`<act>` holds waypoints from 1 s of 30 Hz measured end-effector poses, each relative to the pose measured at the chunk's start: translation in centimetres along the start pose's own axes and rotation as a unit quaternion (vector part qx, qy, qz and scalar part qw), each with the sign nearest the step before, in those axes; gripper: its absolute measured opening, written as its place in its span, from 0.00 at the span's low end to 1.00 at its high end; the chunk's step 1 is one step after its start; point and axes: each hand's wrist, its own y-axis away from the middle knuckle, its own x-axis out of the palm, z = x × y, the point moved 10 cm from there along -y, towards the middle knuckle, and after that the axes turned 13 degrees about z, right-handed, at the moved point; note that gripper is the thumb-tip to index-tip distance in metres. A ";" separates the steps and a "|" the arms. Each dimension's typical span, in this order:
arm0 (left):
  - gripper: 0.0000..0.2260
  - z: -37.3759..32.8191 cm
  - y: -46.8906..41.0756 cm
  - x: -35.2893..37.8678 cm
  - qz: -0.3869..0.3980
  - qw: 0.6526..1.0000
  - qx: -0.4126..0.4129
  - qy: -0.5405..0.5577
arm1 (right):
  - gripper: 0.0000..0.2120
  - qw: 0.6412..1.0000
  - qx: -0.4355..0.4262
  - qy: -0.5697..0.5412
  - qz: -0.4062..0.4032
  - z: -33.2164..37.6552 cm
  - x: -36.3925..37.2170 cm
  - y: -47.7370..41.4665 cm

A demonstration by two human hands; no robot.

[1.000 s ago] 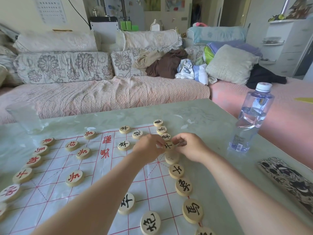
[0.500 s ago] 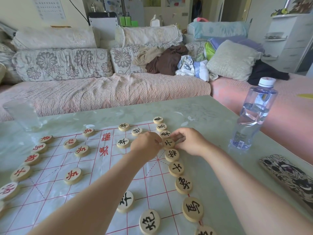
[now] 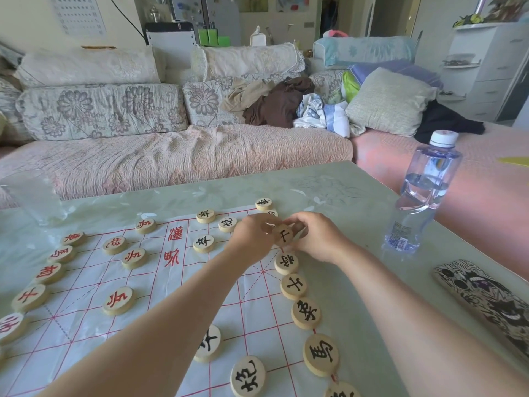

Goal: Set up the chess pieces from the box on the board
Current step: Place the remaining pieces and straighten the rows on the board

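Chess pieces marked in red lie on the left half of the board, the lowest-left one cut by the frame edge; a blurred clear container stands beyond them. At centre, the left hand curls toward a tilted black-marked piece over the board's right edge, its fingertips hidden so its grip cannot be told. The right hand pinches that piece, both hands hide most of another behind, and further right are a water bottle and a patterned case, partly cropped.
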 end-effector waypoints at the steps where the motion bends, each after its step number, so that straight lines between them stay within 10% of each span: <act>1: 0.10 -0.1 -0.1 -0.2 -0.008 1.000 0.008 0.026 | 0.20 1.000 -0.007 -0.010 -0.004 0.3 -0.3 0.1; 8: 0.08 -0.7 0.5 -1.9 -0.034 0.983 0.024 0.181 | 0.07 0.990 -0.031 -0.136 -0.005 1.7 -1.7 0.8; 13: 0.06 0.0 0.8 -2.1 -0.024 0.977 -0.012 0.210 | 0.24 0.984 -0.052 -0.170 0.029 3.1 -1.0 1.1; 22: 0.09 0.3 1.2 -0.5 0.070 0.928 -0.030 0.364 | 0.17 0.986 -0.072 -0.149 -0.009 4.0 -1.5 1.0; 30: 0.15 1.3 0.4 -1.2 0.026 0.954 -0.040 0.296 | 0.23 0.997 -0.046 -0.055 0.037 3.9 -0.9 0.6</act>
